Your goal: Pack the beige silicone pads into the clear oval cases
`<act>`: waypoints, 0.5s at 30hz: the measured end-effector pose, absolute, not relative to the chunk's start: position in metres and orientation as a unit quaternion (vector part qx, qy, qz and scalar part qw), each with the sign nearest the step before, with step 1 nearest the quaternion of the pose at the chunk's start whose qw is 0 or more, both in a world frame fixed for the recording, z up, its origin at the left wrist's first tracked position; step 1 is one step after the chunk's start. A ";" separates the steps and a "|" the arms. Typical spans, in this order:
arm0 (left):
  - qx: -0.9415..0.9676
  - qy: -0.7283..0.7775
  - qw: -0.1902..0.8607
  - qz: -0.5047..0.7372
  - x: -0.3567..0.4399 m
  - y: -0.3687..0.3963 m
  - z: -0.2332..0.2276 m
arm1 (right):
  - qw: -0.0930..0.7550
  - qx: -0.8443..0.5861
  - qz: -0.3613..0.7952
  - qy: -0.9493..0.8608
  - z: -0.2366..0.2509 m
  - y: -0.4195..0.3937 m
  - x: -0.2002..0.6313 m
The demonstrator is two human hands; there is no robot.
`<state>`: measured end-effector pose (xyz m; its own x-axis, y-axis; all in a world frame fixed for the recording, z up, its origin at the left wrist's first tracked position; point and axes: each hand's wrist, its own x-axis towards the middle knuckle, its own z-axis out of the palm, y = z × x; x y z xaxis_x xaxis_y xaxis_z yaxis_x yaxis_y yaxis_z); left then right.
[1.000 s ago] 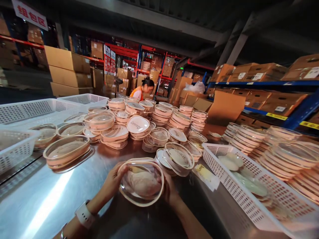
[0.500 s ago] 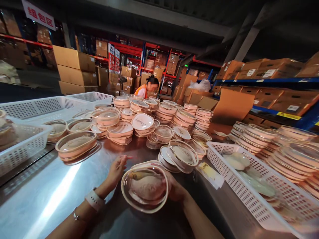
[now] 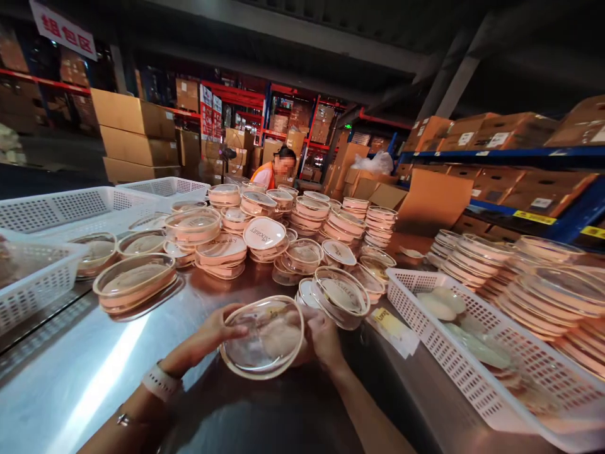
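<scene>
Clear plastic lid [image 3: 261, 336] sits low in the middle of the frame, tilted toward the camera, with the left hand [image 3: 208, 334] and right hand [image 3: 324, 334] clamped on its opposite rims, likely to seat it evenly. It hovers just above the steel bench [image 3: 94, 378], near the stacked trays [image 3: 265, 236] and beside the white basket [image 3: 472, 372] at lower right.

Container stacks [image 3: 302, 221] lie between two baskets [image 3: 472, 353].

Peach-rimmed clear tubs [image 3: 222, 248] are seen on a silver table [image 3: 70, 378], beside white perforated baskets [image 3: 472, 372]; brown cartons [image 3: 135, 113] behind.
</scene>
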<state>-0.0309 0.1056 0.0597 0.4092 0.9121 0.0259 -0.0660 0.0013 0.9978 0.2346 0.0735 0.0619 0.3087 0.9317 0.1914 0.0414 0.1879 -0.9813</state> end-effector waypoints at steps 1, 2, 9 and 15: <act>0.591 0.396 0.561 0.423 -0.039 0.110 0.064 | 0.635 -0.554 0.326 -0.428 0.064 0.078 0.241; 0.600 0.432 0.506 0.446 -0.047 0.113 0.069 | 0.648 -0.569 0.305 -0.403 0.067 0.082 0.247; 0.708 0.396 0.336 0.480 -0.034 0.094 0.066 | 0.571 -0.493 0.535 -0.380 0.059 0.064 0.228; 0.432 0.304 0.756 0.386 0.016 0.061 0.047 | 0.518 -0.442 0.641 -0.353 0.035 0.054 0.207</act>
